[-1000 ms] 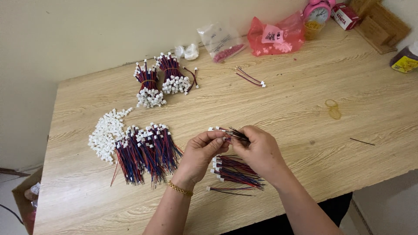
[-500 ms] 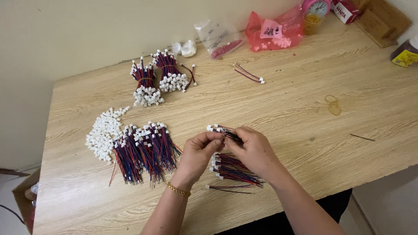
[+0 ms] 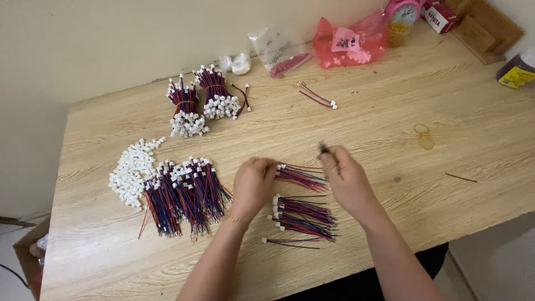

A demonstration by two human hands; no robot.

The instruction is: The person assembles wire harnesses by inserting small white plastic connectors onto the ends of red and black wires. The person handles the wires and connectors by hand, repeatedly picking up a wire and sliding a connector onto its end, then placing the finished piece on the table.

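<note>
On the pale wood-grain tabletop (image 3: 390,128), the left hand (image 3: 253,184) grips one end of a small bunch of red, blue and black wires (image 3: 301,175). The right hand (image 3: 345,181) pinches what seems a dark wire end (image 3: 323,149), blurred. More loose wires with white plugs (image 3: 304,217) lie just below, near a heap of white plastic connectors (image 3: 131,170).

wooden table (image 3: 457,139); wire bundles (image 3: 186,192), white connectors (image 3: 131,170)

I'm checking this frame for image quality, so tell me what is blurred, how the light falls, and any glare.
Head view: the right hand and the dark wire tip it pinches are motion-smeared; the left hand, the wire bundle and the table stay fairly sharp. Lighting is soft and even, shadows faint, no glare on the wood.
</note>
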